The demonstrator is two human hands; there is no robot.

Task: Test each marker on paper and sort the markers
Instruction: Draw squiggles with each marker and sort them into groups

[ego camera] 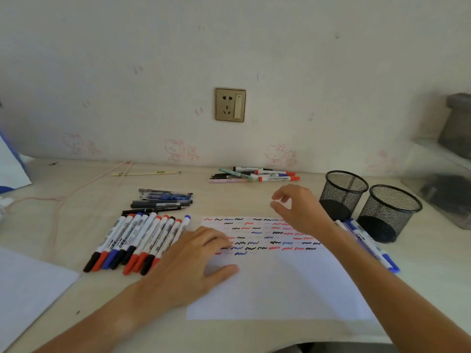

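A white sheet of paper (280,284) lies in front of me, its upper half covered with red, blue and black squiggles. My left hand (193,261) rests flat on the paper's left edge, fingers straight. My right hand (295,207) hovers above the paper's upper right corner, fingers loosely curved and holding nothing. A row of several white markers (137,240) with red, blue and black caps lies left of the paper. Another pile of markers and pens (254,174) lies at the back by the wall. Blue-capped markers (369,243) lie right of the paper.
Two black mesh pen cups (342,192) (391,212) stand at the right. Dark pens (163,200) lie behind the marker row. A pink cord (76,189) runs across the left of the desk. More white paper (28,284) lies at the lower left. A wall socket (230,104) sits above.
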